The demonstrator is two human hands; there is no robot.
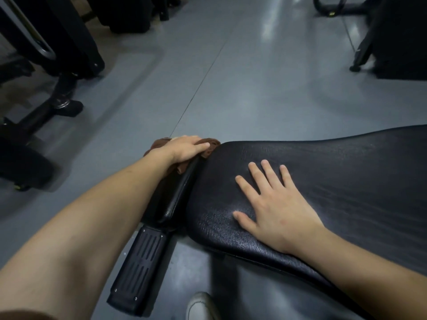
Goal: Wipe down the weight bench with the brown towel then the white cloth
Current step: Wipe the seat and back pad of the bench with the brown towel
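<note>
- On the far edge of the bench's narrow side pad (178, 192), the left hand (184, 147) pressed the brown towel (206, 144) down, its fingers curled over the bunched cloth.
- Brown folds showed around and below that hand, and one corner reached the rim of the weight bench (346, 181), whose black seat pad ran off to the right.
- The right hand (275, 204) lay flat on the seat pad with fingers spread and straight, holding nothing; it looked to be steadying the bench.
- The towel seemed soft, light and limp, so it would likely crumple and slide unless held under a broad palm with the loose ends tucked in.
- The pad's grained black vinyl looked firm yet slightly yielding, and probably smooth enough for cloth to glide with moderate pressure.
- Rounded pad edges and the gap between the two pads would probably need the towel wrapped over the fingertips to reach them.
- No white cloth was visible, so the brown-towel pass seemed to be the step in hand.
- Below the pads sat a ribbed black foot plate (141, 257), a pale shoe (201, 306) and grey floor (254, 77).
</note>
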